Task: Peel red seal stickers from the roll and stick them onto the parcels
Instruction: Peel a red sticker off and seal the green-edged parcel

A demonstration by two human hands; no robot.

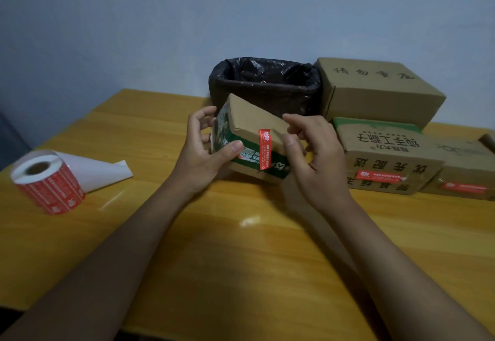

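A small brown and green parcel (pixel 250 123) is tilted above the middle of the wooden table (pixel 241 260). My left hand (pixel 206 150) grips its left end, thumb on the front face. My right hand (pixel 313 158) holds its right end, thumb on the front edge. A red seal sticker (pixel 264 150) runs over the parcel's front edge, between my two thumbs. The sticker roll (pixel 48 180) stands at the left of the table, with a white strip of empty backing paper (pixel 96 171) trailing from it.
A bin lined with a black bag (pixel 265 83) stands behind the parcel. To the right lie three other cardboard parcels: a large plain one (pixel 375 88) at the back, and two in front (pixel 385 153) (pixel 466 171) that carry red stickers.
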